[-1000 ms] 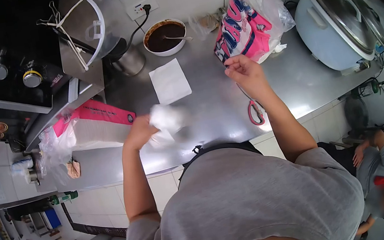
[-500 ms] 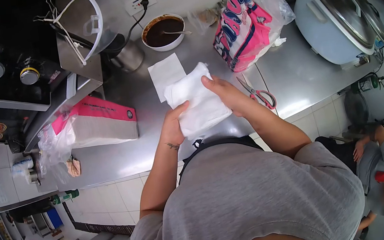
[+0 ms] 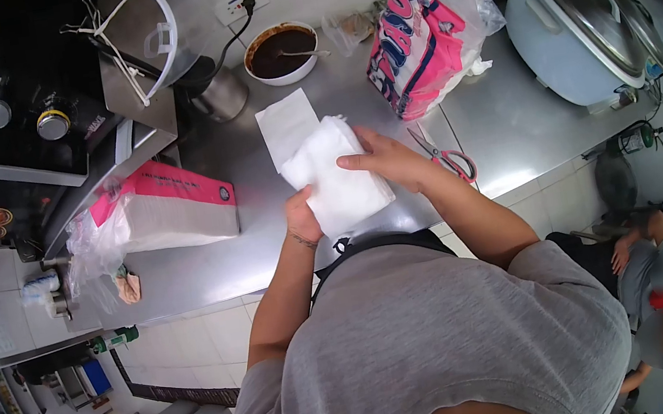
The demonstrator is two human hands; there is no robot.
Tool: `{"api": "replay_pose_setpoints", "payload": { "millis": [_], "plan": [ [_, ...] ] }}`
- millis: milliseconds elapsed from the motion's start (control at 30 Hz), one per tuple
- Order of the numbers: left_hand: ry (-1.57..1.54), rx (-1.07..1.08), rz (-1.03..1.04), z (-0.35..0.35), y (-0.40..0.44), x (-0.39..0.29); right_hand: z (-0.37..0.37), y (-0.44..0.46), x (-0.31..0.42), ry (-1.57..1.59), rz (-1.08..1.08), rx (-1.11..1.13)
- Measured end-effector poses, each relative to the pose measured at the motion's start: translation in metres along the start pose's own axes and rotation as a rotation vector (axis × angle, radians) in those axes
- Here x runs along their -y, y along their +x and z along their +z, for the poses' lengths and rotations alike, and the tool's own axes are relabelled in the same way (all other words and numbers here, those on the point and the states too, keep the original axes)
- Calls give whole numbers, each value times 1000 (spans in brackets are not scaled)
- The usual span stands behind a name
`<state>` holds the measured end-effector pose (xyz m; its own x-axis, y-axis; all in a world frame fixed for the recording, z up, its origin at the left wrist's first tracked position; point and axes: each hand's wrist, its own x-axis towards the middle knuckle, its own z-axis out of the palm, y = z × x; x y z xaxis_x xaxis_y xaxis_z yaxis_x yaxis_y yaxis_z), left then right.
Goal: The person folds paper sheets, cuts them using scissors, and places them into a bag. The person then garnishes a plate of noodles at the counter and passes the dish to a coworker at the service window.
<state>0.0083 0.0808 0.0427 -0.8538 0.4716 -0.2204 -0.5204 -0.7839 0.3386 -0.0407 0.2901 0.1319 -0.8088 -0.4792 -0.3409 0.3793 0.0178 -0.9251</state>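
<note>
Gripping the white tissue stack (image 3: 337,185) between both hands, you have your left hand (image 3: 304,216) nearer you on its left edge, your right hand (image 3: 389,161) farther out on its right; it slants away-left, toward the single sheet (image 3: 287,125) on the counter (image 3: 235,157).

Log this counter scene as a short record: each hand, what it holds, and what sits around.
Left hand: grips the left side of a white paper bundle
Right hand: holds the right side, thumb on top
Behind bundle: flat white sheet on the metal counter
Left: pink-wrapped paper pack
Right: scissors near the right forearm
Toward wall: white bowl with dark contents; upright pink-and-white bag
Far right: lidded white appliance
</note>
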Motion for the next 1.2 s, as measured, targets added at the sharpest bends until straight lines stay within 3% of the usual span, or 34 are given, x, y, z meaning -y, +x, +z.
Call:
{"api": "replay_pose_setpoints", "payload": {
  "millis": [133,233,400,467,533,600,667,733,800,867,933,967,1000,1067,1167,1200],
  "plan": [
    [200,-135,-71,8,6,12,-27,5,-19,415,350,212],
    [455,-225,-44,34,10,13,-37,-2,-34,629,340,275],
    [1166,-211,162,150,33,-30,-42,-46,32,527,-122,-17],
    [1269,-90,286,216,42,-41,-54,-64,70,464,-248,-56],
    [1493,113,529,261,62,-47,-63,-79,100,422,-465,-150],
    [1287,256,796,307,89,-48,-92,-102,135,27,-515,-661],
    [1338,327,1102,361,109,-65,-132,-109,154,265,-1272,-641],
    [1986,384,1560,379,153,-72,-160,-105,187,309,-1408,-778],
    [2416,192,1313,373,182,-60,-166,-85,201,473,-1420,-399],
    [2916,-20,554,373,219,-67,-162,-55,203,469,-1338,-37],
    [2912,324,692,360,216,-85,-171,-9,180,580,-1104,-245],
    [2741,423,585,364,209,-88,-175,14,169,643,-984,-332],
    [2588,319,501,361,205,-93,-178,18,164,442,-910,-438],
    [2262,111,353,353,195,-106,-205,14,163,-150,-778,-355],
    [2133,240,370,358,182,-103,-190,8,176,-783,-733,-540],
    [2114,285,361,359,181,-97,-182,9,184,-729,-572,-518]
  ]
}}
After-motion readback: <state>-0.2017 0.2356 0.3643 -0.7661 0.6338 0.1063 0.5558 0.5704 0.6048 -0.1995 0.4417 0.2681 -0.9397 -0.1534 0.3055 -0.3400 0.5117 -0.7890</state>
